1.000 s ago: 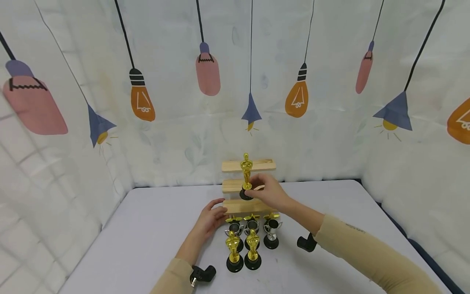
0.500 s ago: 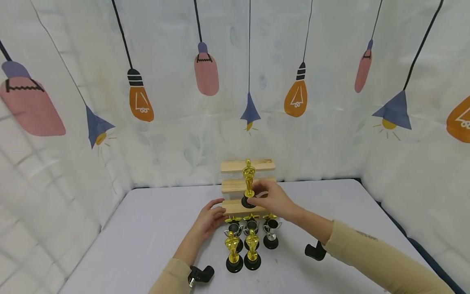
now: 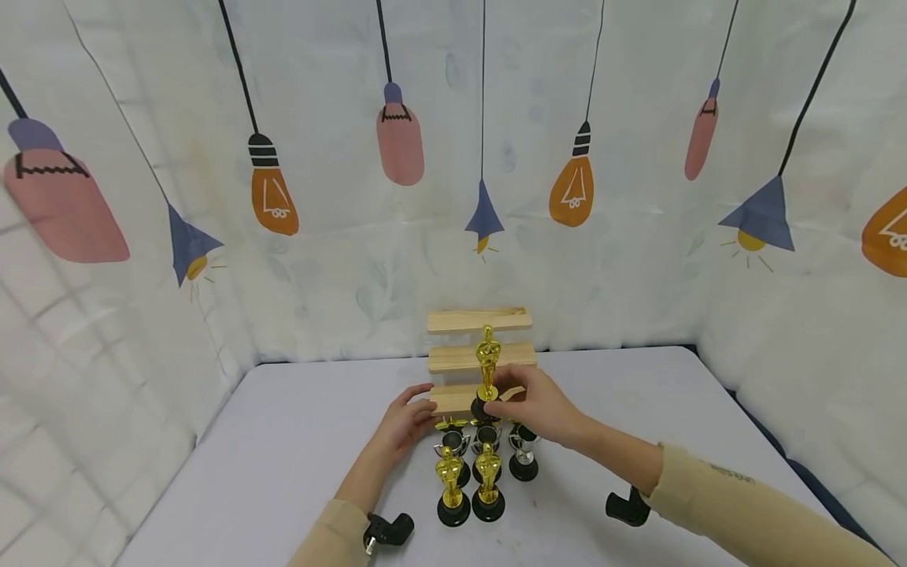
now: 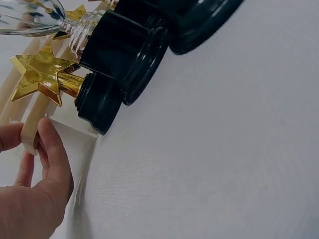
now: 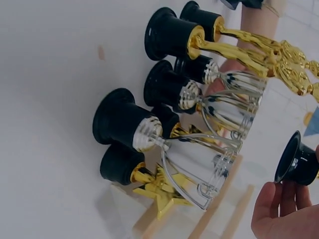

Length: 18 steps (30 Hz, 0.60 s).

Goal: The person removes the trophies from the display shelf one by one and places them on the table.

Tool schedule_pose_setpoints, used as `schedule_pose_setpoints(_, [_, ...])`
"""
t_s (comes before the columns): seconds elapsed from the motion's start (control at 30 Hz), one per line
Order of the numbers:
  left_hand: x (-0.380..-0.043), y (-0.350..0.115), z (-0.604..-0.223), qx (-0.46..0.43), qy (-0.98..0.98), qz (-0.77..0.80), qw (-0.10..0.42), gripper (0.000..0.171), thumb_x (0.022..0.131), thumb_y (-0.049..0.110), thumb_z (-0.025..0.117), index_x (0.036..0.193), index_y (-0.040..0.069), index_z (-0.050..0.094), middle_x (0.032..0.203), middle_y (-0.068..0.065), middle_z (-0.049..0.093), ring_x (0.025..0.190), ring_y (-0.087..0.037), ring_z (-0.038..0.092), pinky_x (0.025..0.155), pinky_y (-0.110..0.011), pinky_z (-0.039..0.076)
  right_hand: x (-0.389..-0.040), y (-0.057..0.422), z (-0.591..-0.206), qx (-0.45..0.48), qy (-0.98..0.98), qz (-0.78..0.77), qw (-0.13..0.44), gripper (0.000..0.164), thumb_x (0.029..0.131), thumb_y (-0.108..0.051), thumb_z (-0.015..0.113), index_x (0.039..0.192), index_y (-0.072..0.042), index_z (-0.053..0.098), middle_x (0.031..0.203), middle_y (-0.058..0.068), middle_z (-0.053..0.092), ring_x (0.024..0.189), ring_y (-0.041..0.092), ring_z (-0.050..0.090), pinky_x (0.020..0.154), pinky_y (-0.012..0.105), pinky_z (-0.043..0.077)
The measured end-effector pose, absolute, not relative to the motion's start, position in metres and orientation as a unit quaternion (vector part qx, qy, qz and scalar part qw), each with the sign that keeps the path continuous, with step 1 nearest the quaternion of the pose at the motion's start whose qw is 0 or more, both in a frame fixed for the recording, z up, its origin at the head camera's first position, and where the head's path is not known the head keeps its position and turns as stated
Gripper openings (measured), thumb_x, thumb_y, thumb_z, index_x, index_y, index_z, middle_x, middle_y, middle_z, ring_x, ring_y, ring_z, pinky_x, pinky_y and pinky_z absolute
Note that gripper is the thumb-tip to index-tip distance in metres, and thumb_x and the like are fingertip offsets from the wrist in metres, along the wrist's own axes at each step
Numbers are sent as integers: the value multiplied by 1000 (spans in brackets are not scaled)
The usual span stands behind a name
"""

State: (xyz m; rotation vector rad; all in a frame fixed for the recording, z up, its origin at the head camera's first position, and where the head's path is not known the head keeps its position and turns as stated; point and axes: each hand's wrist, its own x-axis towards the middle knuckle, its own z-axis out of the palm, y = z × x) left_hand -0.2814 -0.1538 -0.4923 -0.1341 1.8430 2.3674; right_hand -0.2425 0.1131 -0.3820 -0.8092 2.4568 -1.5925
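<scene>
My right hand [image 3: 542, 405] holds a gold statuette trophy [image 3: 488, 356] upright by its black base, in front of a three-tier wooden shelf [image 3: 448, 360]. In the right wrist view the fingers [image 5: 288, 196] are under and around that base [image 5: 301, 162], raised above the table. At the lowest board's left end is my left hand [image 3: 402, 425]. The left wrist view has its thumb and fingers pinching the end of this wooden board [image 4: 34, 122]. A gold star trophy [image 4: 42, 74] stands close by that hand.
Before the shelf, on the white table [image 3: 305, 441], trophies stand in rows. Two gold statuettes [image 3: 449, 476] are at the front, three silver cups [image 3: 523, 453] behind, then gold stars [image 3: 450, 424] nearest the shelf. A patterned cloth wall [image 3: 340, 299] rises behind.
My right hand has brought the statuette down and slightly right, from before the upper boards to before the lowest board. The left hand has stayed at the board's end.
</scene>
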Motion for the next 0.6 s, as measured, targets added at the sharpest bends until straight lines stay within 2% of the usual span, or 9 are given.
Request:
schedule_pose_setpoints(0.27, [-281,-154,-491,-48,620,780,72,55,97,2,62,149,-2,43,131,-28,55,97,-20,67,82,-30,58,-232,120,-389,-258,792,-548,78,34,94,-16,77,120,1,64,111,11,64,101,29,66,82,32,59])
schedule_pose_setpoints(0.6, [-281,-153,-492,-41,613,786,66,56,97,1,61,149,-4,41,131,-29,55,95,-19,67,81,-30,58,-228,122,-391,-250,775,-573,93,34,94,-12,76,121,3,62,115,13,65,108,30,67,85,32,59])
